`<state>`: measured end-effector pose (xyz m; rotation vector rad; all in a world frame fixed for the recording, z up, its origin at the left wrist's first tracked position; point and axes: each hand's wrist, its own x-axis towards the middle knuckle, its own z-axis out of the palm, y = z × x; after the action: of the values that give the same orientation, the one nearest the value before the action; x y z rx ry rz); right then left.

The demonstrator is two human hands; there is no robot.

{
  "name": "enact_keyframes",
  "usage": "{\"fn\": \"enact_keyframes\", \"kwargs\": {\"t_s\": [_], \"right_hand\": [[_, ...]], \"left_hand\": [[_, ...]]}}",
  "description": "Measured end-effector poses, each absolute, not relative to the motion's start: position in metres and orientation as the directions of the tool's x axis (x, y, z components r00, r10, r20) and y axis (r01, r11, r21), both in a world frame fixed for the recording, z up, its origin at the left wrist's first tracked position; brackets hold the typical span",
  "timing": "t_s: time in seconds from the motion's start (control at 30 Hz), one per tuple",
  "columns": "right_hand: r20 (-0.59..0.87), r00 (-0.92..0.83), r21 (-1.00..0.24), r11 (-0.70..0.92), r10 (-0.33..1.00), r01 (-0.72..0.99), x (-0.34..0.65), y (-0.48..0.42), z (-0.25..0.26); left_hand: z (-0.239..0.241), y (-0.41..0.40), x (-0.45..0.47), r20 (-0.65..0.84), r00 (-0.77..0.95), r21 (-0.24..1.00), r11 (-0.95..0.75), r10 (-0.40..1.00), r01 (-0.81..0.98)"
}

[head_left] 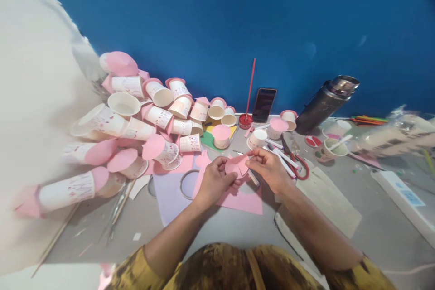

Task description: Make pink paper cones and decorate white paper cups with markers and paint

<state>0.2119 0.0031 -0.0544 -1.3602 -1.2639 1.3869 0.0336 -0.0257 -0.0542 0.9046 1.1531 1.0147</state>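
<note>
We record: one pink paper piece [234,166], pinched between the fingertips of our left hand [215,181] and right hand [271,171]; beneath the grip, one pink sheet [249,204]; to its left, heaped paper cups [160,117]; to its right, red-handled scissors [307,171]; beyond, one phone [264,105].

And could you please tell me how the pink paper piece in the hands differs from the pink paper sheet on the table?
The pink paper piece is held by the left hand and right hand; the pink paper sheet lies on the table. The piece looks smaller than the sheet. The piece has a curved edge, the sheet a straight near edge. Both are pink.
</note>
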Motion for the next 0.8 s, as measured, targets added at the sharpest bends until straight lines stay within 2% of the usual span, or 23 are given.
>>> {"fn": "enact_keyframes", "kwargs": {"t_s": [0.2,0.3,0.47,0.6,0.7,0.8], "right_hand": [[-0.172,-0.081,-0.964,-0.151,0.982,0.217,0.21,-0.001,-0.054],[-0.195,-0.1,-0.964,-0.171,0.976,0.205,0.211,-0.002,-0.05],[-0.262,-0.149,-0.964,-0.249,0.954,0.097,0.211,-0.005,-0.041],[-0.299,-0.204,-0.953,-0.304,0.932,0.005,0.212,-0.006,-0.039],[-0.311,-0.236,-0.944,-0.327,0.92,-0.03,0.213,-0.005,-0.041],[-0.308,-0.253,-0.945,-0.325,0.917,-0.028,0.214,-0.004,-0.044]], "left_hand": [[-0.063,-0.024,0.033,-0.344,0.16,0.903,0.373,0.925,-0.211],[-0.062,-0.025,0.032,-0.349,0.141,0.913,0.37,0.926,-0.172],[-0.057,-0.028,0.033,-0.189,0.009,0.977,0.187,0.982,0.098],[-0.056,-0.03,0.034,-0.077,-0.062,0.958,0.091,0.995,0.272],[-0.055,-0.029,0.034,-0.089,-0.07,0.966,0.103,0.994,0.236],[-0.054,-0.029,0.033,-0.187,-0.008,0.973,0.187,0.982,0.135]]}}
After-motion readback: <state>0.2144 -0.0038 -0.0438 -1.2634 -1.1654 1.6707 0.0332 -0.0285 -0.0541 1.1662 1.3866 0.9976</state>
